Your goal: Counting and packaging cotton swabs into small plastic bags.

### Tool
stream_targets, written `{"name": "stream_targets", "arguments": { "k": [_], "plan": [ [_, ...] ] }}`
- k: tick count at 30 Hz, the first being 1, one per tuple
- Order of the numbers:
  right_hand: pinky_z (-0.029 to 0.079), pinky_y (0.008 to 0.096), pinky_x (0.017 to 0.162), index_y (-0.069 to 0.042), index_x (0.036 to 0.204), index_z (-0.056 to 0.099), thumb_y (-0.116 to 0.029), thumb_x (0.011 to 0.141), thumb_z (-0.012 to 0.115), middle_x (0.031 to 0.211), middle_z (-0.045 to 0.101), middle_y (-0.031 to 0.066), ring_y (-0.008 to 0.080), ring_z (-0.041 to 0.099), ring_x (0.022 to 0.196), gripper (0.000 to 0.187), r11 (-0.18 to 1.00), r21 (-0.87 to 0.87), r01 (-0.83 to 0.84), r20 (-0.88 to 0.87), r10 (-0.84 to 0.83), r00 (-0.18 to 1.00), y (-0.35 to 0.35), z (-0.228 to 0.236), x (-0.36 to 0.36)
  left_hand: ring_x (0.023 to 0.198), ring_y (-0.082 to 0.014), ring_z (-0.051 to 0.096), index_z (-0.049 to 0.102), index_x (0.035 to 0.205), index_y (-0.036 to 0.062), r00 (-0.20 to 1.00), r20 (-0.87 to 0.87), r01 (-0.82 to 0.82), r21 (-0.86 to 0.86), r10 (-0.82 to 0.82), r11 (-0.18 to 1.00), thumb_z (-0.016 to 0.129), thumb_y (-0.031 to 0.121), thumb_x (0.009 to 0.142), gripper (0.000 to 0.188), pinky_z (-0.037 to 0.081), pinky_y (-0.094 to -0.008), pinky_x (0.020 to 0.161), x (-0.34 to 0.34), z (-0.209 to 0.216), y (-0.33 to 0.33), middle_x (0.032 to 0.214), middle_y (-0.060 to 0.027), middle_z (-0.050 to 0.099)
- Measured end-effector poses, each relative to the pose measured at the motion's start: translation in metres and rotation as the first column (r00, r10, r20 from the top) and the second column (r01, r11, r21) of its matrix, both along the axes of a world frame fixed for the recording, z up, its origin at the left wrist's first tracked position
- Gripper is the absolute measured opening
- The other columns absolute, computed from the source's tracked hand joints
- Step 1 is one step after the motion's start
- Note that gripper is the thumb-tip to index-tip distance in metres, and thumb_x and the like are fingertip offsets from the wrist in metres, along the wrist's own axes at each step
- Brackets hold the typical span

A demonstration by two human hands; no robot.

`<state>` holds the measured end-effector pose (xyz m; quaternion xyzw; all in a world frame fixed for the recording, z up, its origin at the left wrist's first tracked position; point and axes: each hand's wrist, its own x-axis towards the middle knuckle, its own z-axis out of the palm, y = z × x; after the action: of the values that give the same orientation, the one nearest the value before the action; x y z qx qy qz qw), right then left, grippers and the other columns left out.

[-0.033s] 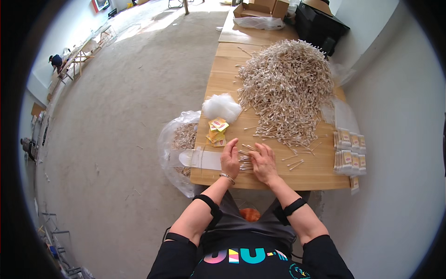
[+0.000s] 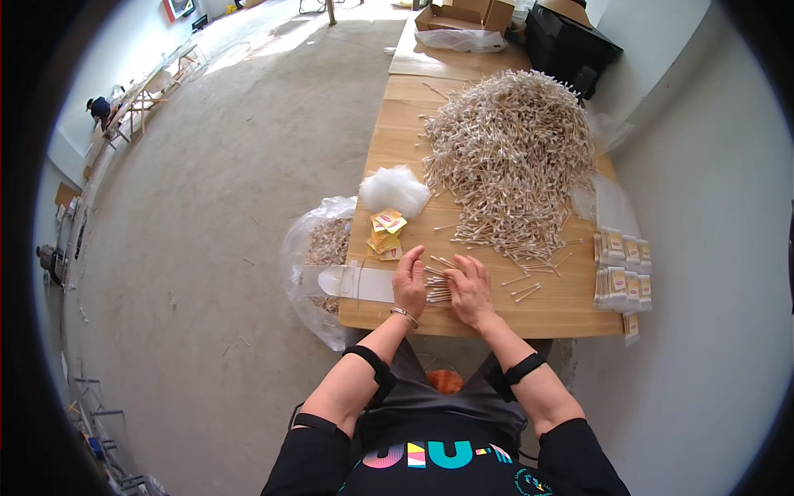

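Note:
Several cotton swabs [image 2: 437,289] lie in a loose bundle near the table's front edge, between my hands. My left hand [image 2: 408,283] stands on its side against their left ends, its fingers stretched out and a bracelet on the wrist. From the right, my right hand [image 2: 470,291] reaches over the swabs with its fingers bent and apart, touching their right ends. Part of the bundle is hidden beneath it. A few loose swabs [image 2: 526,292] rest just right of that hand. Beyond both hands rises a large heap of cotton swabs [image 2: 513,157].
Left of my hands are yellow cards [image 2: 386,231], white fluffy cotton [image 2: 394,191] and a white strip [image 2: 375,284]. A clear bag of swabs [image 2: 327,248] hangs at the table's left edge. Filled packets [image 2: 622,281] line the right edge. A cardboard box [image 2: 467,15] stands far back.

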<state>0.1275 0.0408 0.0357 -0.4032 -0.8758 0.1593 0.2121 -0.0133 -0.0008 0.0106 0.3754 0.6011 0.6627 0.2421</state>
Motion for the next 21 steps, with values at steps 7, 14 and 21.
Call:
{"name": "stream_targets", "arguments": {
  "k": [7,14,21],
  "plan": [
    [0.03,0.0418,0.101,-0.012,0.108,0.058,-0.011,0.082,0.057,0.125,0.048,0.0098,0.0301,0.038,0.121,0.026,0.997,-0.027,0.068,-0.061,-0.069,0.996,0.0027,0.0009,0.0029,0.101,-0.0236,0.057,0.055,0.116,0.0001,0.999,-0.023,0.047,-0.012,-0.048,0.999,0.045,0.015,0.094,0.028,0.044,-0.0314,0.088,-0.0023,-0.0005,-0.0012,0.109,-0.0149,0.06],
    [0.028,0.0435,0.103,-0.015,0.109,0.059,-0.016,0.082,0.057,0.129,0.043,0.0101,0.0302,0.034,0.124,0.026,0.995,-0.061,0.075,-0.028,-0.077,0.997,0.0052,-0.0002,-0.0009,0.101,-0.024,0.058,0.055,0.115,0.0,0.999,-0.037,0.03,-0.011,-0.03,1.0,0.045,0.014,0.093,0.028,0.044,-0.0316,0.088,0.0002,0.0041,-0.0011,0.109,-0.0151,0.06],
    [0.028,0.0449,0.103,-0.021,0.108,0.062,-0.019,0.083,0.057,0.13,0.042,0.0104,0.0303,0.033,0.125,0.026,0.996,-0.069,0.054,-0.054,-0.058,0.997,0.0043,-0.0043,-0.0002,0.101,-0.0236,0.057,0.055,0.116,0.0,1.0,-0.02,0.02,-0.013,-0.02,1.0,0.045,0.016,0.094,0.029,0.043,-0.0314,0.088,-0.0012,0.0018,-0.0012,0.109,-0.0151,0.06]
  ]
}}
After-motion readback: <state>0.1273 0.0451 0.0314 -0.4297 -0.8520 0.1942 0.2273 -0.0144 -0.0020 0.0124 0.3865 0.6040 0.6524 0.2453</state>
